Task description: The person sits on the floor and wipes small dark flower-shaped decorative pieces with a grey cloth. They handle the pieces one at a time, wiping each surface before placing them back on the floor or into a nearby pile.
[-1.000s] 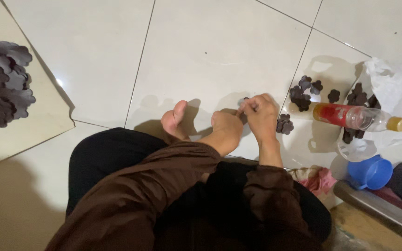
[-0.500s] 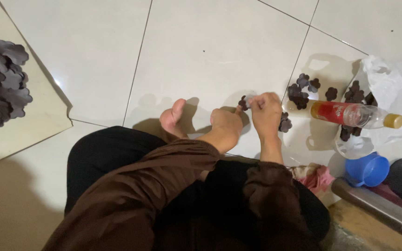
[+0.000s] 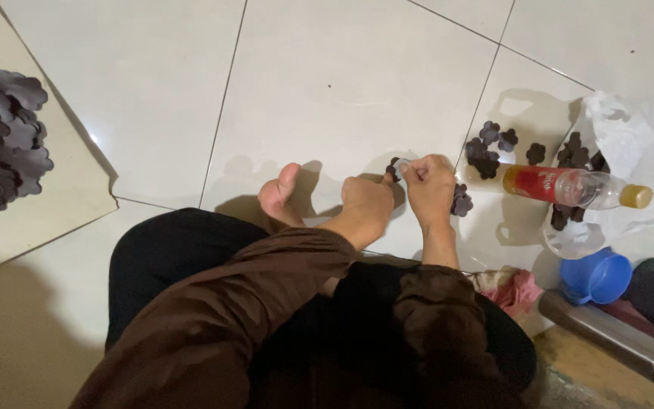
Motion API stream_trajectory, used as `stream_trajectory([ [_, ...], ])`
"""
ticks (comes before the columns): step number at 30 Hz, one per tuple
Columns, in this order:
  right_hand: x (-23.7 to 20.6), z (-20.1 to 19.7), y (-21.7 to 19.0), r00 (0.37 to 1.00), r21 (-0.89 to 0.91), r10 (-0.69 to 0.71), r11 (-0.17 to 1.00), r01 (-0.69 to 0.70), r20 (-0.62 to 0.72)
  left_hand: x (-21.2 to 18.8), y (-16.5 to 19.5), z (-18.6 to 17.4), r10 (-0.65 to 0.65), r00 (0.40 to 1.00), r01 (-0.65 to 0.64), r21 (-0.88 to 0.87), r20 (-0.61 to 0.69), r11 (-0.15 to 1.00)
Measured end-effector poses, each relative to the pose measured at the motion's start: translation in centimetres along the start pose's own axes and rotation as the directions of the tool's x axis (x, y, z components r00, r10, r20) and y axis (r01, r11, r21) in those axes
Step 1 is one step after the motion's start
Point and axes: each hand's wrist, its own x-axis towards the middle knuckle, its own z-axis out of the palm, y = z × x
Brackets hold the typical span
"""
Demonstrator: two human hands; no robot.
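Fingers: both hands meet over the tiled floor (image 3: pixel 357 83), fingertips pinched together on one small dark flower-shaped piece (image 3: pixel 393 168). The left hand (image 3: pixel 369 203) grips it from the near side, index finger raised against it; the right hand (image 3: pixel 431 189) closes on it from the other side. The piece is held just above the floor, between the two hands. Whether a thin wire or thread runs through it cannot be told at this size.

Immediate surroundings: a bare foot (image 3: pixel 280 195) rests on the floor just left of the left hand. One loose dark piece (image 3: pixel 461 202) lies on the floor just beside the right hand. A small cluster of like pieces (image 3: pixel 487 142) lies further out, near a plastic bottle with red liquid (image 3: pixel 573 187) lying on its side. More pieces sit on a clear plastic bag (image 3: pixel 622 129) behind the bottle. A blue cup (image 3: pixel 596 276) and a metal pipe (image 3: pixel 615 333) stand at the right edge. A large heap of dark petal shapes (image 3: pixel 1 144) lies well apart, far left.

Risk, as judged: the held piece is small and gripped only at the fingertips; a slip would likely drop it among the loose pieces. The bottle lies unrestrained on smooth tile; a nudge from the right forearm could roll it into the cluster.
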Motion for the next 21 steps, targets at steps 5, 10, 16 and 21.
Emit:
stream_trajectory([
  [5,-1.0,-0.5,0.0,0.979,-0.038,0.144,0.989,-0.14,0.143,-0.3,-0.1,0.0,-0.008,1.0,0.008,-0.044,-0.002,0.999],
  [10,-0.4,-0.1,0.0,1.0,-0.083,0.008,0.997,-0.009,-0.015,-0.4,-0.1,-0.2,-0.013,0.999,0.013,0.0,-0.037,1.0],
  [16,-0.2,-0.9,1.5,0.989,-0.097,0.12,0.989,-0.112,0.083,-0.5,-0.3,-0.3,-0.001,0.999,0.002,-0.018,0.046,1.0],
  [21,-0.1,-2.2,2.6,0.997,-0.053,0.072,0.996,-0.074,-0.032,-0.3,-0.2,-0.2,-0.017,1.0,0.018,-0.019,0.024,1.0],
])
